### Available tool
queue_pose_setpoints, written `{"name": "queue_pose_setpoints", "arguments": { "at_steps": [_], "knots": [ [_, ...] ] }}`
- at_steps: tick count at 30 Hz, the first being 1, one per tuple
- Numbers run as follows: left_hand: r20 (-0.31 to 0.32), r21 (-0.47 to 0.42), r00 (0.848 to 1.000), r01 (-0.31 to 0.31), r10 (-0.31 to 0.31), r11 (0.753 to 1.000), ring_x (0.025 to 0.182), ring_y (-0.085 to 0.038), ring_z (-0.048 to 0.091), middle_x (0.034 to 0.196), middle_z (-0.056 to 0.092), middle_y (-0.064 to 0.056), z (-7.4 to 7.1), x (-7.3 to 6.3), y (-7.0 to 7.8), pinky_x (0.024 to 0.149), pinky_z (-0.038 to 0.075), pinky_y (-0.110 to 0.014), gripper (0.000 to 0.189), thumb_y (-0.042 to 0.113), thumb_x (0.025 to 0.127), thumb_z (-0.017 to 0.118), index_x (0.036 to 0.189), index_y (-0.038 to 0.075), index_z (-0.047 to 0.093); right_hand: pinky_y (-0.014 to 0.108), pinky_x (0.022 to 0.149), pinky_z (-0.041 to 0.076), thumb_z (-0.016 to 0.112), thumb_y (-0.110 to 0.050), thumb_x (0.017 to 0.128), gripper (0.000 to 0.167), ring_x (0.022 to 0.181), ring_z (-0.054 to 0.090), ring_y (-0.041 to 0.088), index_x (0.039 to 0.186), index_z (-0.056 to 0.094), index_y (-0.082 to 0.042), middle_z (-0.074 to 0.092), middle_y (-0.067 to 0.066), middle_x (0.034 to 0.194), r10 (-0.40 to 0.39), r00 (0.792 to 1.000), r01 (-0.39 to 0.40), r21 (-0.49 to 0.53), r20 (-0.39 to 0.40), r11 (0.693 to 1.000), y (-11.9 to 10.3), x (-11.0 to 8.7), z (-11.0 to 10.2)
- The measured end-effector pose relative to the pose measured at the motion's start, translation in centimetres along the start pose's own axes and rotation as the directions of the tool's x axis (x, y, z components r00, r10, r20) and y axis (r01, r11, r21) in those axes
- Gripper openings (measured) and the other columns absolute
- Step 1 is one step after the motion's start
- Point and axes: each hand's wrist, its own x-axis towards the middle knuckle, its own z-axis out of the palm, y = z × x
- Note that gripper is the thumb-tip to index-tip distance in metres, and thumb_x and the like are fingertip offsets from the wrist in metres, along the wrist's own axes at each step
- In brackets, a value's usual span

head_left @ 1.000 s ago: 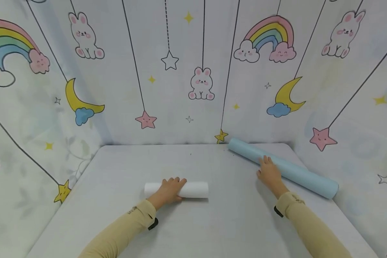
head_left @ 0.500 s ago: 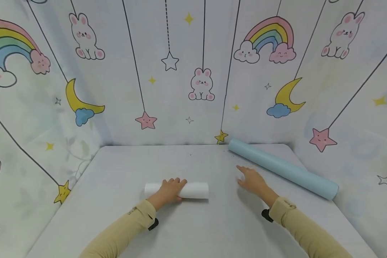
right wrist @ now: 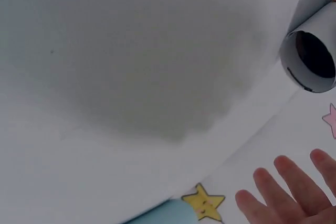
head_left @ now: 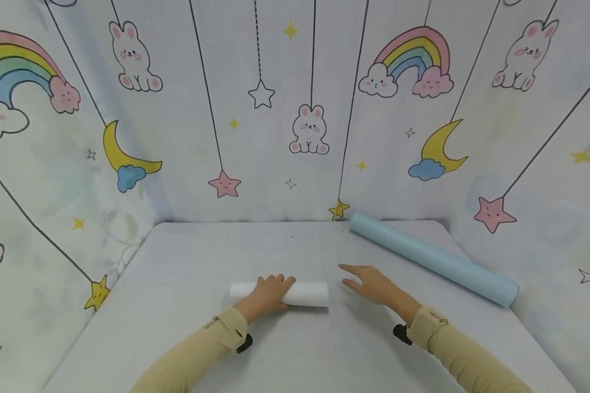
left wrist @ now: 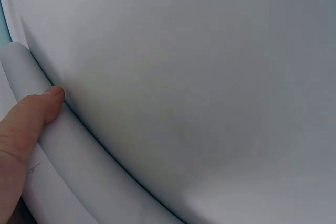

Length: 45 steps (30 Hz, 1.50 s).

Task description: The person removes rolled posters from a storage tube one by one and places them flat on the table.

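The hollow white roll lay near the middle of the table, probably light, easily dented and best held gently around its middle, where the left hand gripped it. The right hand, fingers extended and holding nothing, hovered near its right end; the blue roll lay far right.

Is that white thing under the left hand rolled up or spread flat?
Rolled up: the left hand grips the white roll as a tube, and the right wrist view shows its round, hollow end.
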Motion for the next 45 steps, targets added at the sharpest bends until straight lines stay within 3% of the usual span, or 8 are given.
{"name": "queue_pose_setpoints", "arguments": {
  "at_steps": [8, 15, 22, 35, 45],
  "knots": [
    [0.036, -0.003, 0.999, 0.011, -0.011, 1.000, 0.094, -0.027, 0.056, 0.107, 0.057, -0.007, 0.0, 1.5, 2.1, 0.075, 0.044, -0.048, 0.063, 0.038, 0.073, 0.075, 0.125, 0.017, 0.046, 0.046, 0.095, 0.039, 0.054, -0.041, 0.090, 0.054, 0.119, 0.048, 0.027, 0.136, 0.045, -0.014, 0.051, 0.010, 0.131, -0.065, 0.994, 0.063, 0.026, 0.090, 0.998, -2.2, 0.4, 0.4],
    [0.048, 0.020, 0.998, 0.031, -0.032, 0.999, 0.091, -0.025, 0.057, 0.104, 0.058, -0.006, -0.6, 1.8, 3.5, 0.075, 0.045, -0.046, 0.060, 0.040, 0.073, 0.075, 0.122, 0.017, 0.048, 0.043, 0.094, 0.040, 0.057, -0.050, 0.085, 0.063, 0.116, 0.050, 0.026, 0.136, 0.046, -0.013, 0.053, 0.009, 0.128, -0.097, 0.987, 0.101, -0.028, 0.132, 0.994, -3.0, 0.9, 1.3],
    [0.047, 0.006, 0.998, 0.034, -0.034, 0.999, 0.092, -0.025, 0.056, 0.105, 0.057, -0.005, -0.3, 1.9, 4.2, 0.075, 0.044, -0.046, 0.061, 0.042, 0.074, 0.074, 0.122, 0.017, 0.047, 0.042, 0.091, 0.042, 0.064, -0.044, 0.083, 0.058, 0.112, 0.054, 0.024, 0.128, 0.054, -0.008, 0.057, 0.008, 0.123, -0.123, 0.981, 0.134, -0.067, 0.152, 0.989, -3.0, 0.9, 2.2],
    [0.028, 0.016, 0.998, 0.050, -0.050, 0.999, 0.091, -0.023, 0.056, 0.105, 0.057, -0.004, 0.3, 2.3, 4.3, 0.072, 0.044, -0.044, 0.067, 0.044, 0.071, 0.075, 0.124, 0.016, 0.045, 0.040, 0.086, 0.046, 0.070, -0.040, 0.078, 0.061, 0.106, 0.057, 0.023, 0.127, 0.054, -0.006, 0.060, 0.009, 0.119, -0.116, 0.984, 0.133, -0.120, 0.138, 0.984, -3.3, 1.1, 2.5],
    [-0.016, 0.029, 0.999, -0.049, 0.050, 0.998, 0.098, -0.020, 0.054, 0.109, 0.053, -0.004, 0.1, 1.6, 3.7, 0.074, 0.045, -0.038, 0.065, 0.045, 0.076, 0.071, 0.128, 0.015, 0.045, 0.039, 0.083, 0.047, 0.070, -0.040, 0.078, 0.061, 0.103, 0.059, 0.022, 0.126, 0.055, -0.007, 0.061, 0.008, 0.117, -0.132, 0.982, 0.153, -0.161, 0.135, 0.975, -2.6, 0.9, 2.5]
  ]
}}
